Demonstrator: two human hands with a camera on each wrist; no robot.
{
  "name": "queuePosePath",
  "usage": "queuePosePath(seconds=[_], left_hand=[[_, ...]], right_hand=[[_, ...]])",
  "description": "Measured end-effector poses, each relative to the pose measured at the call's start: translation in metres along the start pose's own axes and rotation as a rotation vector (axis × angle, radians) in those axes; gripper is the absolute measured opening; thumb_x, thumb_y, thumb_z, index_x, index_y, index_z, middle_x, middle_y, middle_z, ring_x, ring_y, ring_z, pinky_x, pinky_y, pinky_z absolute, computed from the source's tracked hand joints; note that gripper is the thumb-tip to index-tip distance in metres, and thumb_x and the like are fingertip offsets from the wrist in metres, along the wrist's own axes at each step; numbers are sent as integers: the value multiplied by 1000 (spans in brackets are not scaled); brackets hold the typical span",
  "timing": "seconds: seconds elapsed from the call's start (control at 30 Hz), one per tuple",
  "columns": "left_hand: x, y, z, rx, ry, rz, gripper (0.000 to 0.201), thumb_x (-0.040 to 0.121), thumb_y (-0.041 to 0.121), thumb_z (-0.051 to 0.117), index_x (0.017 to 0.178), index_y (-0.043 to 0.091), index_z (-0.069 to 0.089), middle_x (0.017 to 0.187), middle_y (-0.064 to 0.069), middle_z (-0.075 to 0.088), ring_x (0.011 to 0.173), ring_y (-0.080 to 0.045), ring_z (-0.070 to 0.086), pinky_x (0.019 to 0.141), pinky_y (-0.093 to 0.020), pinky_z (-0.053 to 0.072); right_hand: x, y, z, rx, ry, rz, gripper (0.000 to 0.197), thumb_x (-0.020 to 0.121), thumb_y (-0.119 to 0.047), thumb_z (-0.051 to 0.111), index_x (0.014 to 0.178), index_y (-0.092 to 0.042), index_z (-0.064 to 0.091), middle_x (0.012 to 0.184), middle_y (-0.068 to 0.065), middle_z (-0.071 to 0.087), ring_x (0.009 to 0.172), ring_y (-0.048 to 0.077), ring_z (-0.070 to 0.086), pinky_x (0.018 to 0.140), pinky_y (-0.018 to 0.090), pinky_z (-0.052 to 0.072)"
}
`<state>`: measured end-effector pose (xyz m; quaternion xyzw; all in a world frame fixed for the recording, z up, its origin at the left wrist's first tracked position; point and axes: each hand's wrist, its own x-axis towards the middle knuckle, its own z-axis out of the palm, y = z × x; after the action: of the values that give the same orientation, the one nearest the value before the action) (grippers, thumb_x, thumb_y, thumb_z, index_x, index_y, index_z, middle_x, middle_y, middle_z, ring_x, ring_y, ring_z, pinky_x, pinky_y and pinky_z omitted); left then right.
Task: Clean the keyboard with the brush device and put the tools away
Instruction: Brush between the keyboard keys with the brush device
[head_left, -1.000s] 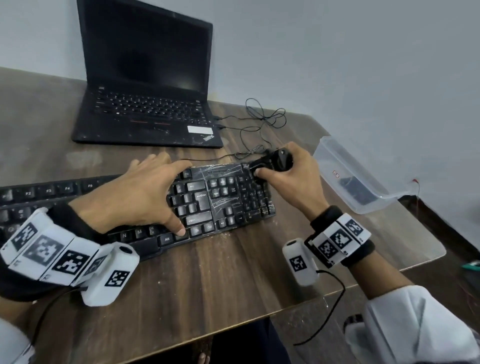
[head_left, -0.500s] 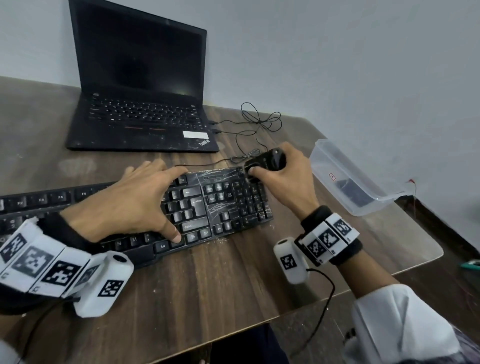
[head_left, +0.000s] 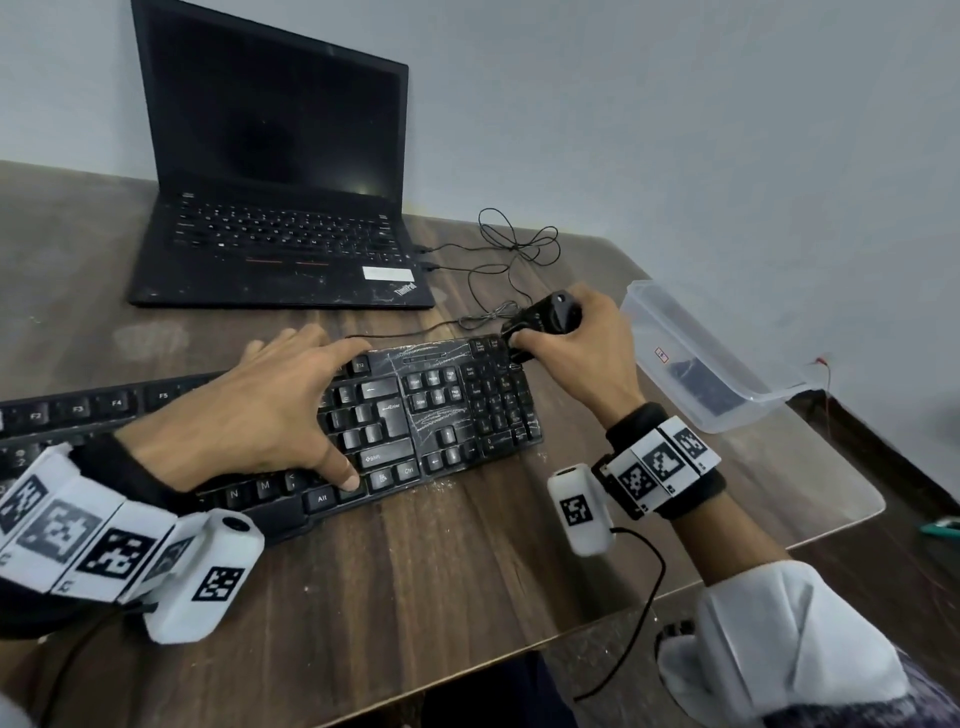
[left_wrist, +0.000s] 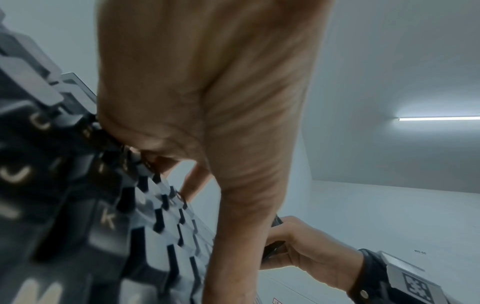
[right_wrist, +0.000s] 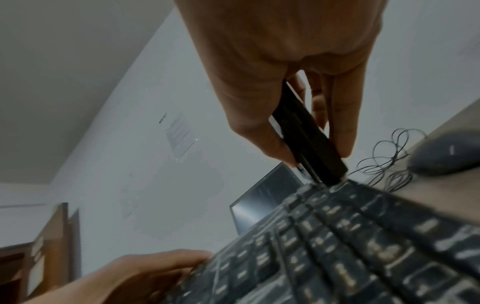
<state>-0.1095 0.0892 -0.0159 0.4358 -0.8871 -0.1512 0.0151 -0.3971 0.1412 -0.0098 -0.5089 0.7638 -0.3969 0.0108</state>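
A black keyboard (head_left: 447, 405) with white scratch marks lies across the wooden table. My left hand (head_left: 260, 410) rests flat on its middle keys, fingers spread, thumb by the Alt key; the left wrist view shows that palm (left_wrist: 207, 102) over the keys (left_wrist: 109, 222). My right hand (head_left: 576, 353) grips the black brush device (head_left: 545, 317), whose tip touches the far right corner of the keyboard by the number pad. In the right wrist view the fingers (right_wrist: 342, 123) pinch the device (right_wrist: 306, 133) against the keyboard's top edge (right_wrist: 337, 226).
A black laptop (head_left: 275, 208) stands open behind the keyboard. Thin black cables (head_left: 514, 254) coil between laptop and brush. A clear plastic box (head_left: 711, 358) with a dark item inside sits at the right. The table edge (head_left: 831, 525) runs near my right wrist.
The right hand has drawn the brush device from the number pad keys up to the keyboard's far right corner. The left hand stays on the keys.
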Motion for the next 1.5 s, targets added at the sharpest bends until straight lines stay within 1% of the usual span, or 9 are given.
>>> queuePosePath(seconds=[0.17, 0.27, 0.4, 0.8, 0.93, 1.1, 1.3, 1.4, 1.5], left_hand=[[-1, 1, -1, 7, -16, -7, 137, 50, 62, 91, 160, 33, 14, 124, 6, 38, 107, -10, 29, 99, -33, 31], [-1, 1, -1, 5, -16, -9, 138, 50, 62, 91, 160, 33, 13, 120, 7, 37, 106, -11, 30, 95, -32, 31], [0, 1, -1, 5, -13, -9, 138, 49, 63, 91, 160, 33, 14, 121, 7, 38, 108, -11, 30, 101, -34, 32], [0, 0, -1, 7, -6, 9, 140, 47, 64, 91, 160, 31, 16, 118, 8, 35, 110, -12, 31, 103, -36, 32], [-1, 0, -1, 4, -1, 15, 139, 48, 64, 91, 160, 32, 16, 116, 9, 34, 107, -11, 27, 101, -35, 32], [0, -2, 0, -3, -8, 11, 140, 47, 64, 91, 160, 32, 16, 119, 8, 37, 111, -13, 32, 101, -35, 32], [-1, 0, -1, -10, -22, -4, 139, 48, 63, 92, 160, 30, 16, 130, 3, 41, 125, -20, 38, 110, -39, 31], [-2, 1, -2, -18, -17, -7, 138, 48, 61, 93, 160, 32, 16, 130, 4, 41, 112, -14, 33, 107, -38, 32], [-1, -1, -1, -10, -11, -3, 139, 48, 61, 93, 160, 32, 17, 125, 5, 40, 108, -11, 28, 108, -39, 32]], right_hand=[[0, -4, 3, 42, -70, -20, 33, 75, -34, 90, 90, -22, 63, 79, -11, 65, 65, 2, 56, 53, 10, 40], [6, 2, 1, 49, -7, 22, 33, 73, -36, 89, 88, -21, 64, 79, -7, 68, 68, 8, 59, 60, 28, 51], [-8, -5, 7, 64, -132, -45, 33, 77, -33, 90, 89, -21, 62, 79, -10, 64, 64, 2, 53, 54, 12, 40], [0, -9, 11, 50, 36, -15, 31, 77, -32, 86, 93, -18, 64, 76, -13, 64, 63, -1, 54, 59, 19, 42], [-11, -22, 17, 52, -132, -93, 33, 79, -28, 88, 98, -17, 63, 85, -10, 67, 69, -2, 62, 56, 12, 49], [2, -15, 10, 22, 69, 4, 30, 78, -30, 85, 96, -24, 63, 80, -15, 64, 70, -3, 59, 64, 19, 46], [-5, -21, 12, 1, -99, -62, 32, 79, -31, 87, 98, -22, 63, 84, -13, 65, 71, -1, 59, 58, 12, 44], [1, -9, 7, -8, 66, 0, 29, 78, -29, 85, 90, -26, 58, 78, -14, 63, 68, -2, 55, 63, 20, 42], [-9, -14, 11, 5, -19, -36, 31, 78, -30, 86, 90, -24, 59, 79, -14, 63, 67, -3, 55, 57, 13, 40]])
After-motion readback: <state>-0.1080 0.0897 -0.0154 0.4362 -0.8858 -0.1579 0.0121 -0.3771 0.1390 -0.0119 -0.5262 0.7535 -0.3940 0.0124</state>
